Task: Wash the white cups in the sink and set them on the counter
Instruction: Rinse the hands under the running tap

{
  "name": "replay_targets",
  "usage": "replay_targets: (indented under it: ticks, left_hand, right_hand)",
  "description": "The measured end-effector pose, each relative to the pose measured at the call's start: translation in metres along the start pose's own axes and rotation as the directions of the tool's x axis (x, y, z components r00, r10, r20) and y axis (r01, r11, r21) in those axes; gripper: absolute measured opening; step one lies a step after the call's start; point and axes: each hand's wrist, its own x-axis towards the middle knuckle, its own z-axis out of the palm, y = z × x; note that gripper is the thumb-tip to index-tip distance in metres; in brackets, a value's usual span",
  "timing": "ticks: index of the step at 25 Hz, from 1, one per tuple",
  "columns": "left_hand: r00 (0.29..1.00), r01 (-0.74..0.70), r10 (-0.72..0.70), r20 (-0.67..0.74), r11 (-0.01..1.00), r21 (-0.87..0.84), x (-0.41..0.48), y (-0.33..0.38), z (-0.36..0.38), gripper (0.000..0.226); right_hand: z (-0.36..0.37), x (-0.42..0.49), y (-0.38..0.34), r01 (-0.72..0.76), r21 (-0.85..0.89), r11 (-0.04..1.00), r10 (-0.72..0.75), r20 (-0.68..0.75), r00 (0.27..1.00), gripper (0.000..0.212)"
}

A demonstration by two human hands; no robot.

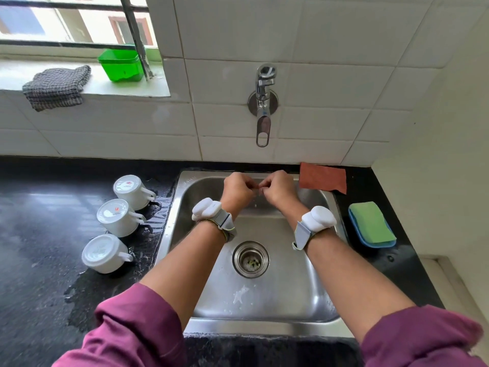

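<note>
Left hand: the left hand (238, 190) is over the back of the sink, just left of the middle of the frame. Its fingers (251, 184) are curled in tight and hold no cup.
Right hand: the right hand (281, 190) is just beside the left one, and their fingertips meet. Its fingers (266, 182) are curled in too. I cannot tell if something tiny is pinched between them.
Wrists: each wrist has a white wrist device (207, 209) on a grey strap. The sleeves (137, 329) are purple and pushed up.
White cups: three white cups (113, 217) stand upside down in a row on the black worktop (39, 234), at the left of the frame, just beside the sink. Their handles point toward the sink. The worktop around them is wet.
Sink: the steel sink (264, 292) is in the middle, with a round drain (250, 259) and a few white spots of foam near the front.
Tap: the tap (263, 102) sticks out of the white tiled wall above the hands.
Right side: a green sponge (371, 223) lies in a blue tray (381, 244). A brown-red cloth (322, 180) lies behind it, by the wall.
Window sill: at the upper left, a checked cloth (55, 86) hangs over the edge, near a green tub (120, 65).
</note>
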Motion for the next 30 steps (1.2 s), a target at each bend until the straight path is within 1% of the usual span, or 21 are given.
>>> replay_targets:
  ticks: [4, 9, 11, 13, 14, 15, 16, 17, 18, 19, 20, 22, 24, 27, 30]
  left_hand:
    - [1.000, -0.025, 0.025, -0.007, 0.997, 0.070, -0.011, 0.001, 0.005, 0.019]
    - [0.996, -0.043, 0.043, -0.079, 0.999, 0.008, -0.021, 0.009, 0.016, 0.014]
    - [0.984, -0.085, 0.083, -0.155, 0.996, -0.008, -0.023, 0.014, 0.020, 0.015]
    - [0.959, -0.145, 0.133, -0.249, 0.989, -0.031, -0.025, 0.015, 0.027, 0.017]
    - [0.952, -0.160, 0.142, -0.270, 0.986, -0.048, -0.025, 0.014, 0.032, 0.018]
    - [0.959, -0.156, 0.140, -0.248, 0.986, -0.049, -0.024, 0.012, 0.037, 0.021]
    - [0.977, -0.138, 0.135, -0.165, 0.990, -0.007, -0.021, 0.008, 0.042, 0.025]
    - [0.992, -0.123, 0.126, -0.030, 0.989, 0.078, -0.018, 0.004, 0.048, 0.030]
    - [0.987, -0.124, 0.104, 0.119, 0.978, 0.169, -0.014, -0.001, 0.053, 0.037]
    - [0.970, -0.127, 0.072, 0.233, 0.965, 0.231, -0.010, -0.004, 0.059, 0.044]
    - [0.958, -0.115, 0.040, 0.283, 0.960, 0.255, -0.008, -0.007, 0.063, 0.050]
    - [0.965, -0.103, 0.033, 0.258, 0.960, 0.259, -0.002, -0.008, 0.070, 0.054]
    - [0.972, -0.114, 0.055, 0.227, 0.960, 0.257, 0.002, -0.004, 0.077, 0.051]
    - [0.971, -0.104, 0.046, 0.233, 0.965, 0.240, 0.007, 0.002, 0.085, 0.049]
    - [0.972, -0.085, 0.027, 0.235, 0.967, 0.238, 0.014, 0.004, 0.094, 0.048]
  right_hand:
    - [-0.001, -0.009, 0.009, 0.030, -0.071, 0.997, -0.026, 0.060, 0.998, 0.011]
    - [-0.010, -0.010, 0.015, 0.058, -0.041, 0.997, -0.056, 0.046, 0.997, 0.011]
    - [-0.013, -0.011, 0.015, 0.081, 0.011, 0.997, -0.081, -0.004, 0.997, 0.010]
    - [-0.011, -0.015, 0.018, 0.102, 0.087, 0.991, -0.091, -0.119, 0.989, 0.012]
    - [-0.010, -0.017, 0.022, 0.110, 0.123, 0.986, -0.088, -0.170, 0.981, 0.013]
    - [-0.007, -0.019, 0.028, 0.114, 0.127, 0.985, -0.090, -0.177, 0.980, 0.013]
    - [-0.005, -0.018, 0.037, 0.111, 0.077, 0.991, -0.101, -0.116, 0.988, 0.013]
    - [-0.003, -0.017, 0.046, 0.108, -0.027, 0.994, -0.108, 0.004, 0.994, 0.014]
    - [-0.001, -0.016, 0.055, 0.112, -0.146, 0.983, -0.092, 0.138, 0.986, 0.019]
    - [-0.002, -0.014, 0.063, 0.112, -0.233, 0.966, -0.061, 0.218, 0.974, 0.024]
    - [-0.005, -0.012, 0.068, 0.101, -0.276, 0.956, -0.038, 0.225, 0.974, 0.028]
    - [-0.016, -0.002, 0.074, 0.075, -0.337, 0.939, -0.037, 0.117, 0.992, 0.034]
    - [-0.031, 0.011, 0.076, 0.057, -0.387, 0.920, -0.049, 0.032, 0.998, 0.038]
    - [-0.051, 0.032, 0.079, 0.041, -0.457, 0.888, -0.057, -0.021, 0.998, 0.044]
    - [-0.057, 0.044, 0.085, 0.033, -0.516, 0.856, -0.051, -0.022, 0.998, 0.045]
